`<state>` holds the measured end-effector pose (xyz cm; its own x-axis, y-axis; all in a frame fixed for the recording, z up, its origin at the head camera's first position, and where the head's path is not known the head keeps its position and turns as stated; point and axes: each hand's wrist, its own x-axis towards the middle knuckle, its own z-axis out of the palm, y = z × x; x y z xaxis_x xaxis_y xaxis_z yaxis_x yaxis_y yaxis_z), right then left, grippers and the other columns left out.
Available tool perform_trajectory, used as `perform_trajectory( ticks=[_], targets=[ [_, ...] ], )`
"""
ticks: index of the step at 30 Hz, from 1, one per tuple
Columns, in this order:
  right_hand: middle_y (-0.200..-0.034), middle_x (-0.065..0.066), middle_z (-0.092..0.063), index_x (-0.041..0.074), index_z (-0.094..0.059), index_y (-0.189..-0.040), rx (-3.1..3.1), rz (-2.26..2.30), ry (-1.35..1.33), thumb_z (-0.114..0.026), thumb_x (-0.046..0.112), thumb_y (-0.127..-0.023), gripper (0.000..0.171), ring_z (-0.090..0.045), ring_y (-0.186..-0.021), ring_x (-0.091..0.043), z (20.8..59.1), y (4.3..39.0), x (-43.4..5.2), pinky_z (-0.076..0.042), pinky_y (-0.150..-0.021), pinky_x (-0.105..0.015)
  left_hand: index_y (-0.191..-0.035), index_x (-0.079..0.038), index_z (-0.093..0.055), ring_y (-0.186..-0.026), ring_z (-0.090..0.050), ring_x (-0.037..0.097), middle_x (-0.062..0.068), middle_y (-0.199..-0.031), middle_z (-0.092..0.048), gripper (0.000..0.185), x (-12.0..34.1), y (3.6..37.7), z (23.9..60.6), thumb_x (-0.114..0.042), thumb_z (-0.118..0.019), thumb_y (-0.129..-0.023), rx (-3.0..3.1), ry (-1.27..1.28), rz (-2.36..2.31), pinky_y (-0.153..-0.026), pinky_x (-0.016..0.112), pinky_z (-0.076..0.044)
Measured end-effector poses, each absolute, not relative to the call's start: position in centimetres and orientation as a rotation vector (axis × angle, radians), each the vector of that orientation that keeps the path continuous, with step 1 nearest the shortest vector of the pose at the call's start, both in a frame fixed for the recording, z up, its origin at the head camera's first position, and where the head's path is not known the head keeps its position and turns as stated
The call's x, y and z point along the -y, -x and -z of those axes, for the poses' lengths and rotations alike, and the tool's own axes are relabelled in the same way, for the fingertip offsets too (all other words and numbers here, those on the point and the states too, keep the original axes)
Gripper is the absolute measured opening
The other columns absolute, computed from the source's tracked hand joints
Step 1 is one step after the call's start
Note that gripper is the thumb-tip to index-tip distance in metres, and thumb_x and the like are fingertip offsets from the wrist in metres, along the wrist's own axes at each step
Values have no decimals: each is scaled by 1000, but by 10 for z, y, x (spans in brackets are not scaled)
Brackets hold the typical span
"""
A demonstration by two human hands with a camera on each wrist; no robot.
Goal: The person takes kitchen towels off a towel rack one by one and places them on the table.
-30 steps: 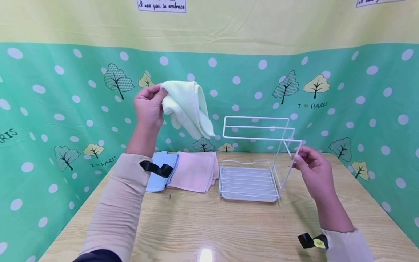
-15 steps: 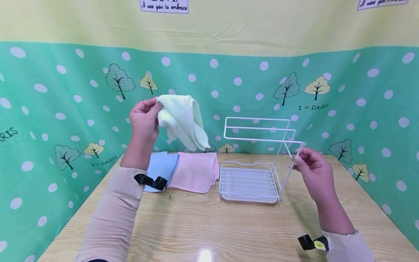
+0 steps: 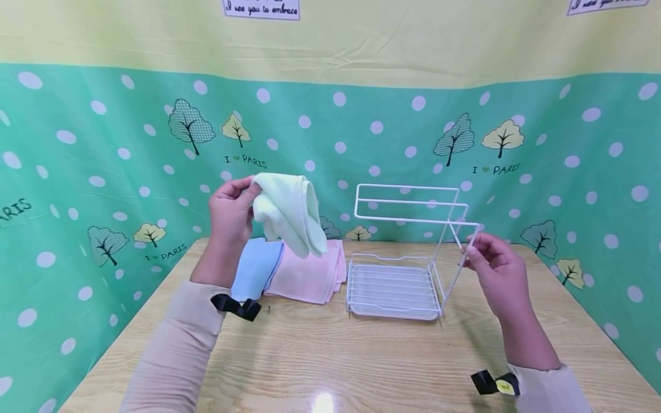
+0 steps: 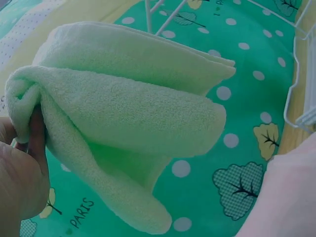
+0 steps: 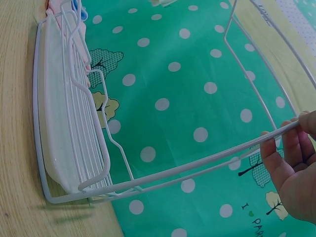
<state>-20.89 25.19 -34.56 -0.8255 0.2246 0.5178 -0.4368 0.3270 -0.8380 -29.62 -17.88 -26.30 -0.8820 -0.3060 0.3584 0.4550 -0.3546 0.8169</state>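
My left hand (image 3: 231,211) pinches a folded pale green towel (image 3: 289,212) by its corner and holds it in the air above the cloths at the table's back left. In the left wrist view the pale green towel (image 4: 123,118) fills the frame, gripped at its left end by my left hand (image 4: 22,163). My right hand (image 3: 477,252) pinches the front right upright of a white wire rack (image 3: 413,252) that stands on the wooden table (image 3: 330,355). The right wrist view shows my fingers (image 5: 291,158) curled round the rack's wire (image 5: 187,170).
A folded pink cloth (image 3: 312,272) and a folded blue cloth (image 3: 255,272) lie side by side left of the rack. A green dotted backdrop (image 3: 103,172) walls the table on three sides. Black straps (image 3: 234,307) sit on both wrists.
My left hand has lowered the green towel, from high above the cloths to just over them. The right hand and the rack have stayed put.
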Motion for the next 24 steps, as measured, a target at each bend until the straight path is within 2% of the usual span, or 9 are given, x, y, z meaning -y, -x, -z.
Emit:
perform_trajectory(
  ticks=[3, 8, 24],
  targets=[
    [-101, -13, -58, 1, -63, -118, 2038, -1536, -179, -57, 6, -98, 22, -59, -84, -15, 345, 209, -251, -54, -74, -16, -96, -3, -74, -86, -69, 22, 9, -100, -69, 14, 178, 294, 272, -5, -77, -83, 1459, 182, 2246, -75, 34, -58],
    [-100, -7, -59, 2, -63, -119, 2035, -1539, -177, -57, 6, -98, 22, -59, -84, -15, 344, 209, -252, -54, -74, -16, -94, -4, -74, -86, -69, 21, 9, -102, -68, 9, 178, 293, 286, -1, -74, -85, 1499, 166, 2242, -72, 33, -58],
    [-99, -6, -58, 1, -63, -118, 2036, -1534, -173, -57, 4, -98, 21, -59, -83, -14, 344, 208, -251, -54, -74, -16, -82, -14, -73, -76, -69, 16, 3, -89, -71, 18, 169, 277, 317, 3, -69, -88, 1592, 86, 2273, -67, 30, -59]
  ],
)
